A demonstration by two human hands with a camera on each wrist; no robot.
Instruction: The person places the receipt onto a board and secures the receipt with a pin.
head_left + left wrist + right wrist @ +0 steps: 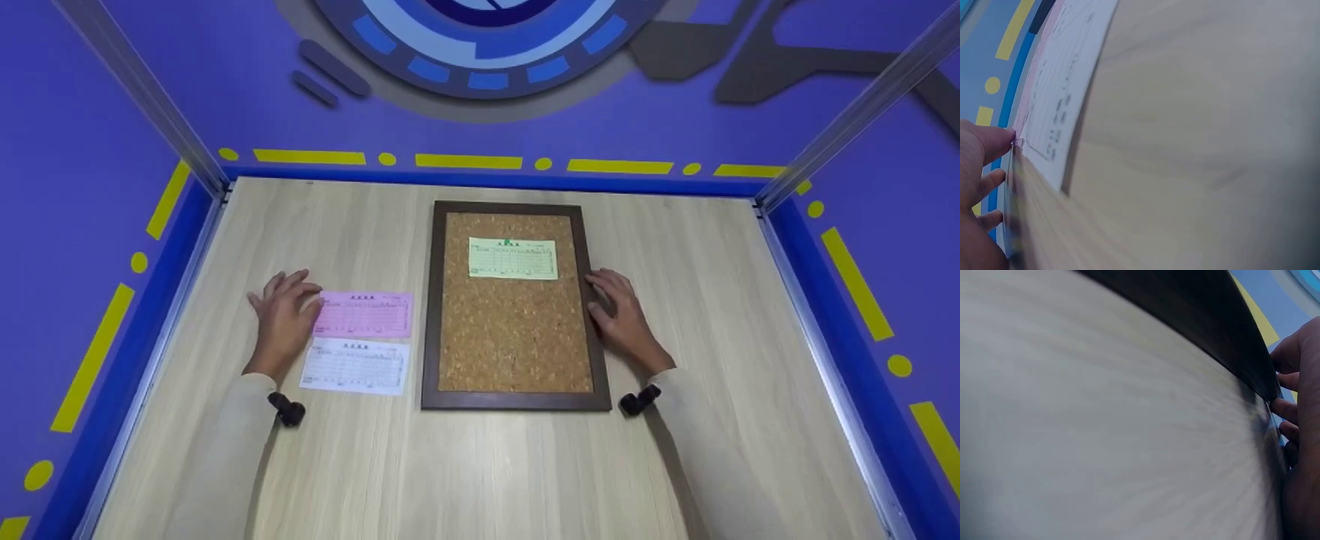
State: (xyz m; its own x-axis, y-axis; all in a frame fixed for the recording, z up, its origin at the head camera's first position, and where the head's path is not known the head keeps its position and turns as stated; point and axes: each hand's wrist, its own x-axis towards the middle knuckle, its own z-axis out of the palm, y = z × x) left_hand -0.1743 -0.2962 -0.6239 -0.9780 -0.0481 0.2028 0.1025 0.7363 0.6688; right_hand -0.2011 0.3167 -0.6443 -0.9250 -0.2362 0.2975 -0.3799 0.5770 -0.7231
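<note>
Left of the board (516, 337), the left hand (283, 315) has its grip at the pink slip's (366, 315) left edge; whether thumb and finger pinch it I cannot tell. Best to take only that edge, so the white slip (355, 367), also left of the board, isn't dragged. The right hand's (624, 319) loosely spread fingers touch the board's right side; light pressure should steady it.

The board (516, 330) is rough cork — its frame (517, 401) smooth.
</note>
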